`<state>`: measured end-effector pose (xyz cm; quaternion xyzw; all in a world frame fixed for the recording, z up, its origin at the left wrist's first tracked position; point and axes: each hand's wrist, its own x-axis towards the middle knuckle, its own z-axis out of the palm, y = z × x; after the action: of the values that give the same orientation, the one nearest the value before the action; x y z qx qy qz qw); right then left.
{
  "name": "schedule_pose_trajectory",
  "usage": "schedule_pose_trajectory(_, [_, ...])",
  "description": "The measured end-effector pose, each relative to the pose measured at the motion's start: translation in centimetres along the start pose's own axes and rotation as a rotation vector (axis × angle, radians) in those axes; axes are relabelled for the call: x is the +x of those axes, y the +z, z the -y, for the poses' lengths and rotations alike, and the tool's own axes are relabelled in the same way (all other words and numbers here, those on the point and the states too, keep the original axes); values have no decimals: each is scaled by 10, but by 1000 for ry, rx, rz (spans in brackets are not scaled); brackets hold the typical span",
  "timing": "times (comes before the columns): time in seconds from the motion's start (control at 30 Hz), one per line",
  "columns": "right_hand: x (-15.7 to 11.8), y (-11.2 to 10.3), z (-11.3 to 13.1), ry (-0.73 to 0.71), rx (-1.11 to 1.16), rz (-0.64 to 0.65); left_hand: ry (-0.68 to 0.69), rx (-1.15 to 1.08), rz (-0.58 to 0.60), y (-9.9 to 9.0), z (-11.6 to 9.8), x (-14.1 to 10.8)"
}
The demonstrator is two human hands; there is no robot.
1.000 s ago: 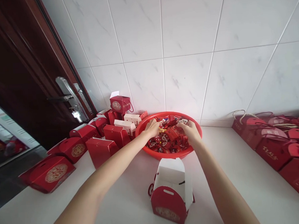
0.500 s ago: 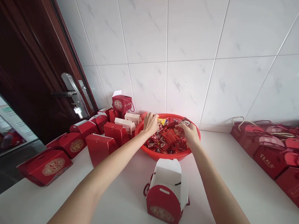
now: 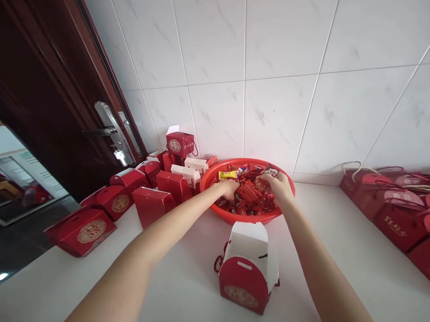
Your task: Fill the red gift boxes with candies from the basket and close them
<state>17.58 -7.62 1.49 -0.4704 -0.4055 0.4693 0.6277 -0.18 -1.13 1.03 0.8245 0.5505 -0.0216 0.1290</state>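
Observation:
A red plastic basket stands by the wall, heaped with wrapped candies, mostly red. Inside its left part, my left hand has its fingers curled down among the candies, fingertips hidden. A yellow-wrapped candy lies just behind it. My right hand reaches in over the right rim with fingers bent together; what they grip, if anything, I cannot make out. Behind its knuckles shows a dark wrapper with white lettering. Between my forearms, in front of the basket, an open red gift box shows its white inside.
Several red gift boxes and cartons crowd the left of the white table. A row of red boxes with cord handles lines the right. Behind are a tiled wall and a dark door with keys.
My left hand has dropped from the back left rim into the candies, moving toward me and right. The yellow candy by its fingers now lies behind it. The view has shifted slightly.

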Motion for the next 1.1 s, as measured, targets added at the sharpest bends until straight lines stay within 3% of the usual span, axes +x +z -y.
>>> schedule_pose_trajectory(0.1, [-1, 0, 0, -8, -1, 8, 0, -39, 14, -1, 5, 1])
schedule_pose_trajectory(0.27, [0, 0, 0, -12, -2, 8, 158, -489, -234, -6, 11, 2])
schedule_pose_trajectory(0.4, [1, 1, 1, 1, 4, -5, 165, -723, -408, -10, 12, 3])
schedule_pose_trajectory(0.67, [0, 1, 2, 72, 27, 26, 183, -828, -423, -8, 14, 5])
schedule_pose_trajectory(0.9, [2, -1, 0, 77, 46, 41, 55, -794, -455, -8, 16, 7])
schedule_pose_trajectory(1.03, [2, -1, 0, 71, 31, 44, -69, -586, -521, -6, 19, 6])
schedule_pose_trajectory(1.1, [2, -1, 0, 76, 24, 41, -128, -430, -470, -5, 19, 5])
